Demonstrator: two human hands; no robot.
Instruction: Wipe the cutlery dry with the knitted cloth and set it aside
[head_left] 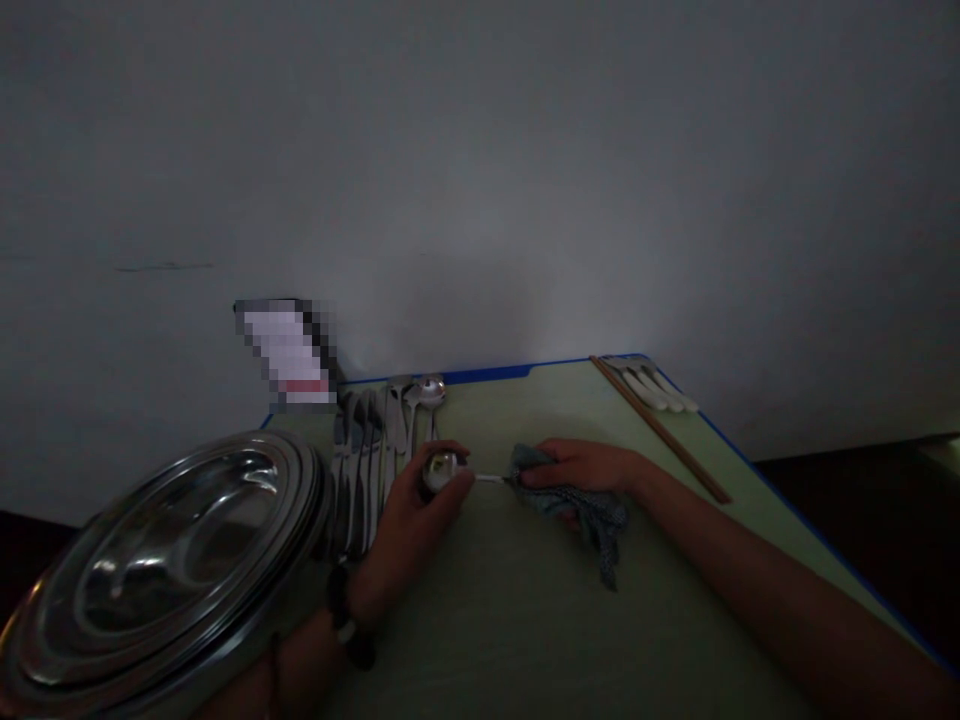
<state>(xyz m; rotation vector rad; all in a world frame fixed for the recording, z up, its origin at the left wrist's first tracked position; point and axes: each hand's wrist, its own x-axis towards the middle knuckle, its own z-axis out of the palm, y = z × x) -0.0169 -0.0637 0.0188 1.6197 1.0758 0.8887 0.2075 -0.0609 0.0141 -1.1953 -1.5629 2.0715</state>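
Near the middle of the table, my left hand (pixel 421 500) is closed around the bowl of a shiny metal spoon (pixel 441 470). The spoon's thin handle points right, into a grey-blue checked cloth (pixel 574 500). My right hand (pixel 581 465) is closed on that cloth, which wraps the handle's end; its loose corner hangs below the fingers. Just left of and behind my left hand lies a row of metal knives and forks (pixel 364 465), with several metal spoons (pixel 431 392) at its right end.
A stack of large round metal plates (pixel 187 540) fills the table's left side. A phone (pixel 289 350) with a blurred screen leans against the wall (pixel 480 180). Wooden chopsticks (pixel 664 432) and several white-handled utensils (pixel 660 388) lie at the right edge of the blue-rimmed table (pixel 487 630).
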